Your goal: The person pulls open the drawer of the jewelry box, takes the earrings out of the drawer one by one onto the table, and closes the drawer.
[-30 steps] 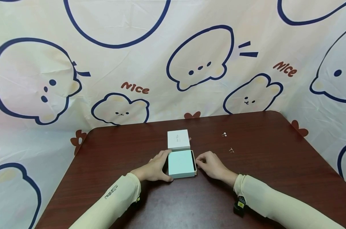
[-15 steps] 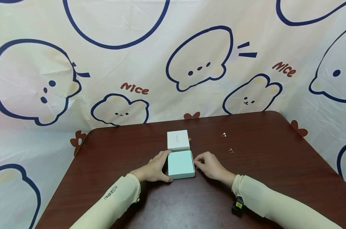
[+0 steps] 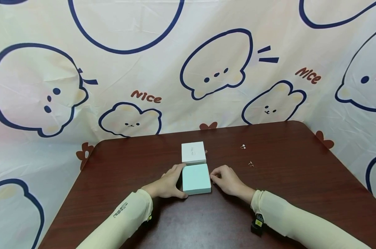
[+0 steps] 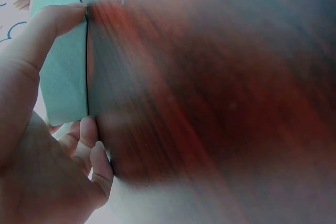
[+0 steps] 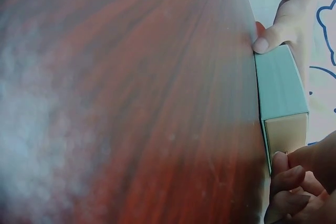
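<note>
A mint-green drawer box (image 3: 196, 178) lies on the table between both hands. My left hand (image 3: 167, 181) grips its left end, the thumb on the near side and the fingers round the far side. In the right wrist view, the drawer's beige end face (image 5: 286, 129) lies about level with the sleeve's edge. My right hand (image 3: 228, 180) has its fingers curled at that face. Thumb and forefinger come together there on what appears to be a small pull tab, mostly hidden. Directly behind the mint box sits a white box (image 3: 193, 152) with small print on top.
Two pearl stud earrings (image 3: 243, 146) lie toward the back right of the brown table (image 3: 268, 138). Nearer, a small pair of gold-coloured earrings (image 3: 251, 164) lies right of my right hand. A cartoon-printed cloth (image 3: 175, 69) hangs behind the table.
The drawer has slid left into the mint sleeve, so its dark inside no longer shows. My right hand has moved slightly left with it, while my left hand has kept its hold.
</note>
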Demonstrator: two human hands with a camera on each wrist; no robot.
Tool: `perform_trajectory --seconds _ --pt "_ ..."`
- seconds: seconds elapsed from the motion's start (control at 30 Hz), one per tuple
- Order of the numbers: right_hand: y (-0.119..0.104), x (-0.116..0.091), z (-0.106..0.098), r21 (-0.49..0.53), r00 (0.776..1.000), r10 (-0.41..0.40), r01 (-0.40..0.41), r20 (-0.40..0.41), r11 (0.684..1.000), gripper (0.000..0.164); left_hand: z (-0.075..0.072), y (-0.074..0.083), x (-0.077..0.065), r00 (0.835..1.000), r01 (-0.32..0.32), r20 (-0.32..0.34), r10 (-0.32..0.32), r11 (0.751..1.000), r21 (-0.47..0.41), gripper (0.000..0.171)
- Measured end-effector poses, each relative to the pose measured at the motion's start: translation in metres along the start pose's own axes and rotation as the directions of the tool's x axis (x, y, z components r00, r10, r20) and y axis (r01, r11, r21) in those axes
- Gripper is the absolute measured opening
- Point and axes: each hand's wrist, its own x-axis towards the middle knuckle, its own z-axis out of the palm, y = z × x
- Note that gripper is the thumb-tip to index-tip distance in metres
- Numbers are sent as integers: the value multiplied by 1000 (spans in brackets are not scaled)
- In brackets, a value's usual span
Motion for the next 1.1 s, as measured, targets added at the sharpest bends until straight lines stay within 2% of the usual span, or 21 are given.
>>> perform_trajectory --seconds 1.1 --pt "-1 3 0 -33 999 -48 49 7 998 19 -1 1 -1 1000 1 2 -1 1000 -9 113"
